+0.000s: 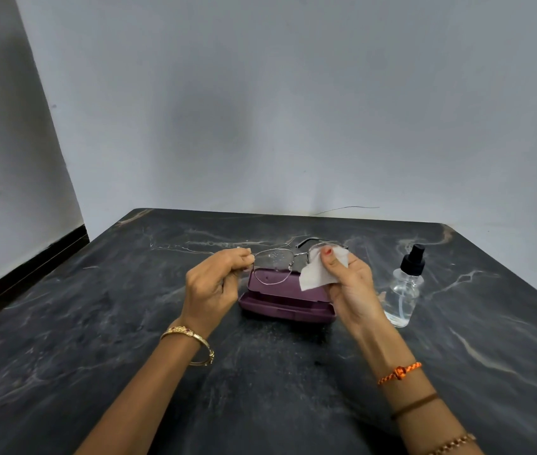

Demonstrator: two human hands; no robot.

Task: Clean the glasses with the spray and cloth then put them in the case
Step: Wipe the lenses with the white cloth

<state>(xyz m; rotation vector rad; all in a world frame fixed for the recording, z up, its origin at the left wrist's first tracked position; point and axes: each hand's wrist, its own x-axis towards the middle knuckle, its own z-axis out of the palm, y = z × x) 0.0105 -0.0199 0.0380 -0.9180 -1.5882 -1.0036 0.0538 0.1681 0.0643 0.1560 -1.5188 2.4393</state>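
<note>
Thin metal-framed glasses (273,267) are held in the air above the table, with spray droplets on the left lens. My left hand (218,284) pinches the frame's left end. My right hand (349,284) presses a white cloth (318,272) onto the right lens, thumb on top, so that lens is mostly hidden. Just below and behind the glasses a maroon case (287,302) lies open on the table. A clear spray bottle (405,290) with a black pump top stands upright to the right of my right hand, untouched.
The dark marbled table (129,323) runs to a grey wall at the back and drops off at its left and right edges. A thin wire (346,209) lies along the wall behind the table.
</note>
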